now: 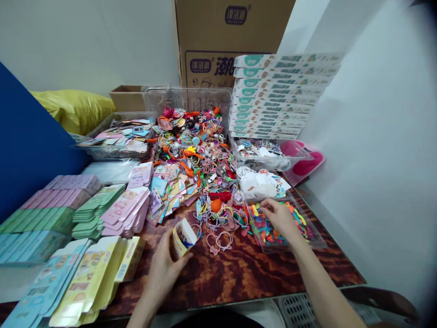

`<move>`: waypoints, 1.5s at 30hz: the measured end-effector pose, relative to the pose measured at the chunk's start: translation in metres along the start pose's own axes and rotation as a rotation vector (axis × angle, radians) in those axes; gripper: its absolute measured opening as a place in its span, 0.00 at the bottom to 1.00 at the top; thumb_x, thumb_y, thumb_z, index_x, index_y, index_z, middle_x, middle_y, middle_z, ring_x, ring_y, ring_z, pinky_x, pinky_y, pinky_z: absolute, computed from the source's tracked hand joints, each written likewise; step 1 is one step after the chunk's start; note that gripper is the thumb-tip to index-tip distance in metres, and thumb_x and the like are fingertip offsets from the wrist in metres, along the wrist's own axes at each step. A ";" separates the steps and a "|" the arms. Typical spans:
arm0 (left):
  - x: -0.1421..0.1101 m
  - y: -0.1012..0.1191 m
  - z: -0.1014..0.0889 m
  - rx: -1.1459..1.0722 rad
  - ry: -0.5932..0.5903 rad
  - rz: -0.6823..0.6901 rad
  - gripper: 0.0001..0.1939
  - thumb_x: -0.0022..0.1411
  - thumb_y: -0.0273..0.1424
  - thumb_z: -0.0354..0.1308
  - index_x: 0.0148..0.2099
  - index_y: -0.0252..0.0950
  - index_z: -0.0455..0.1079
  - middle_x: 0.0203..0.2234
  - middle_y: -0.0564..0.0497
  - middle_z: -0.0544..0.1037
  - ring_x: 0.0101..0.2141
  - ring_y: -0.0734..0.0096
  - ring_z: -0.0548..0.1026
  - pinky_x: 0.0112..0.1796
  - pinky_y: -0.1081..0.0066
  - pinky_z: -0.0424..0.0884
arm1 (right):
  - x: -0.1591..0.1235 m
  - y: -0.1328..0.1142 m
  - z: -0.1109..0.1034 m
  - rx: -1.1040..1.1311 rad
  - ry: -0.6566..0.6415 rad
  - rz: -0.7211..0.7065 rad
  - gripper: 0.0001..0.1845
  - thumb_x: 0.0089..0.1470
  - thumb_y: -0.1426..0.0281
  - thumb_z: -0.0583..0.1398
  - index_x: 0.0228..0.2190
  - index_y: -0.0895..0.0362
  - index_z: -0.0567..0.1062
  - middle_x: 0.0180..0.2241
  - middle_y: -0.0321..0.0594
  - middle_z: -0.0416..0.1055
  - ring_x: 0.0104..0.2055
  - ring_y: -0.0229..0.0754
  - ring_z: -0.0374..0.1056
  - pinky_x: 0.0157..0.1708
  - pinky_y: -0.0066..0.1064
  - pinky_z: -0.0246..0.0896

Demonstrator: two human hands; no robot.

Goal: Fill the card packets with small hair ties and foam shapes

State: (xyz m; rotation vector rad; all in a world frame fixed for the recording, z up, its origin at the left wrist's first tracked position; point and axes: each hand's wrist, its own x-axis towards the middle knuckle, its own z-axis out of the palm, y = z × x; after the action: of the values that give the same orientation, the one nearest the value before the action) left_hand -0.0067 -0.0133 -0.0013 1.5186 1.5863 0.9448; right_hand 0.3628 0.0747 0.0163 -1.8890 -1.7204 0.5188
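My left hand (164, 269) grips a small open cardboard box (183, 237) with a cartoon print, held low over the brown table (239, 273). My right hand (280, 216) reaches into a clear plastic tray (316, 239) of small bright clips, fingers curled among them; whether they pinch a clip is hidden. Between the hands lies a big heap of hair ties and hair accessories (201, 159), with pink elastic loops (220, 239) at its near edge.
Stacks of flat unfolded boxes (85, 273), pink cards (126, 212) and green cards (95, 207) fill the left. A clear tray of cards (116, 136), white flat boxes stacked (273, 95), a big carton (218, 41), a pink tub (303, 161) and a sticker tray (259, 152) stand behind.
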 end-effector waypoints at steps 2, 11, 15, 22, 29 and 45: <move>0.000 -0.004 -0.003 0.008 0.015 -0.022 0.35 0.52 0.36 0.66 0.60 0.37 0.59 0.55 0.41 0.72 0.54 0.50 0.72 0.55 0.52 0.67 | -0.001 0.001 0.003 0.035 -0.010 -0.007 0.08 0.46 0.67 0.60 0.30 0.53 0.77 0.29 0.39 0.75 0.32 0.46 0.69 0.34 0.33 0.59; -0.004 -0.009 -0.003 0.024 0.011 -0.023 0.34 0.52 0.36 0.65 0.60 0.38 0.60 0.56 0.42 0.72 0.55 0.50 0.71 0.56 0.52 0.65 | -0.002 0.008 0.000 0.307 0.033 0.097 0.13 0.42 0.57 0.64 0.22 0.54 0.77 0.26 0.40 0.75 0.31 0.46 0.68 0.31 0.33 0.59; -0.005 -0.010 -0.004 0.048 0.001 -0.048 0.35 0.52 0.36 0.65 0.60 0.37 0.59 0.56 0.40 0.71 0.56 0.48 0.71 0.56 0.50 0.64 | -0.006 0.012 -0.012 0.502 0.037 0.226 0.22 0.38 0.50 0.67 0.25 0.56 0.77 0.17 0.34 0.67 0.18 0.36 0.58 0.18 0.27 0.49; -0.004 -0.010 -0.003 0.036 -0.016 -0.047 0.36 0.52 0.36 0.65 0.61 0.37 0.58 0.57 0.40 0.71 0.56 0.47 0.70 0.57 0.49 0.63 | -0.007 0.005 -0.017 0.741 0.009 0.340 0.27 0.30 0.50 0.71 0.27 0.57 0.75 0.18 0.32 0.67 0.15 0.31 0.57 0.16 0.25 0.52; -0.005 -0.010 -0.002 0.010 -0.023 -0.027 0.36 0.52 0.35 0.66 0.61 0.38 0.59 0.57 0.41 0.71 0.57 0.48 0.70 0.58 0.50 0.63 | -0.008 0.005 -0.014 0.681 -0.035 0.316 0.24 0.35 0.54 0.69 0.33 0.56 0.78 0.22 0.34 0.70 0.18 0.34 0.60 0.18 0.27 0.57; -0.008 -0.010 -0.004 0.037 -0.058 -0.033 0.34 0.54 0.34 0.64 0.61 0.38 0.59 0.59 0.41 0.70 0.59 0.49 0.68 0.58 0.52 0.64 | 0.003 0.001 0.003 0.407 0.009 0.180 0.19 0.37 0.56 0.68 0.15 0.54 0.68 0.15 0.31 0.61 0.21 0.37 0.56 0.22 0.29 0.49</move>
State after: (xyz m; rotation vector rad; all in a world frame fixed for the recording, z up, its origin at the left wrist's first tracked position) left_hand -0.0144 -0.0218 -0.0081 1.5265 1.5912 0.8504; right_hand 0.3626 0.0777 0.0135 -1.7486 -1.3216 0.8567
